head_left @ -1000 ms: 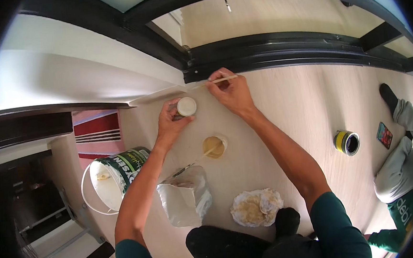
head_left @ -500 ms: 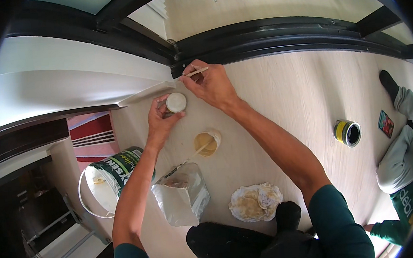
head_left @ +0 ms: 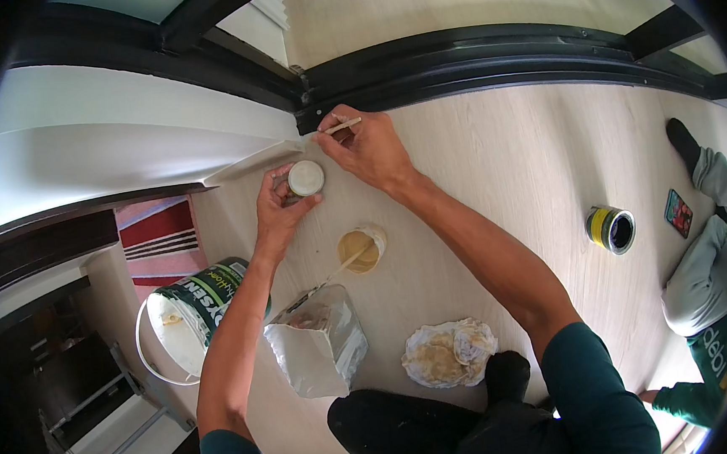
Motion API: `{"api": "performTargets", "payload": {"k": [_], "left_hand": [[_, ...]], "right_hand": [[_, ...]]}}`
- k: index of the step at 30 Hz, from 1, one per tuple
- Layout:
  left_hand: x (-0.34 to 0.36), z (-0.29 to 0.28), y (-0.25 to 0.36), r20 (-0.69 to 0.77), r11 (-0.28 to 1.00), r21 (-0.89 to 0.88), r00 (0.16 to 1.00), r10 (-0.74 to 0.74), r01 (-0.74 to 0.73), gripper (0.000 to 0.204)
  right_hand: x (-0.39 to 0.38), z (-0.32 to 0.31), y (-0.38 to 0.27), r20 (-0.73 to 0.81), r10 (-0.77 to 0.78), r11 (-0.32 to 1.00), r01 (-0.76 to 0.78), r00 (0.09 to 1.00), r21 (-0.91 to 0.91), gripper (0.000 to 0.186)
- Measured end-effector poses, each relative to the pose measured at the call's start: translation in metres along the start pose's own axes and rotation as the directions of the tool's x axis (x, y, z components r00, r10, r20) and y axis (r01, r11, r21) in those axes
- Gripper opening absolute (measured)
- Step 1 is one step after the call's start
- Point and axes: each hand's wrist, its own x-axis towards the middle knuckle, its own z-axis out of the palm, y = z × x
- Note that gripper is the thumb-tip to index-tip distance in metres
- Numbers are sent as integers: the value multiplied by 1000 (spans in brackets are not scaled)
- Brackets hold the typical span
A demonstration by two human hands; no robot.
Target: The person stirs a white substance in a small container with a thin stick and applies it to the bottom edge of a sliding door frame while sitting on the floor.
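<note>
My right hand [head_left: 364,147] pinches a thin wooden-handled brush [head_left: 343,126] at the corner where the white wall [head_left: 205,137] meets the black frame [head_left: 436,66]. The brush's tip is hidden behind my fingers. Lower left of it, my left hand [head_left: 280,212] is wrapped round a small round tub [head_left: 306,178] with a whitish top, held near the floor by the baseboard. Below my hands a cup of tan liquid [head_left: 355,250] stands on the floor, with a second brush [head_left: 333,277] leaning out over its rim.
Left of my left forearm lies a green-and-white paint bucket [head_left: 208,297] by a striped rug [head_left: 160,241]. An open silvery bag [head_left: 317,344] and a stained rag [head_left: 450,353] lie near my legs. At right are an open dark paint can [head_left: 611,230], a phone [head_left: 678,214] and a seated person [head_left: 704,279].
The whole view has shifted slightly, moving the scene a little up and left. Both hands keep their grips, the right one still at the corner.
</note>
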Motion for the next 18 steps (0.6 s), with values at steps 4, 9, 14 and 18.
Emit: {"api": "performTargets", "payload": {"k": [4,9,14,18], "left_hand": [[-1,0,1,3,1000,-22,1000,-12,12,68],[0,-1,0,23,999,-44,999,-23,24,68],[0,-1,-1,15,1000,-24,1000,-17,17,68],[0,-1,-2,17,999,-30,1000,-19,20,68]], "right_hand": [[-3,-4,-3,-33,-1,999,2,999,42,16],[-4,-6,8,-32,-22,1000,21,999,-23,16],[-3,0,9,-25,-29,998,28,999,-53,16],[-4,2,9,-16,24,999,-25,1000,-33,16]]}}
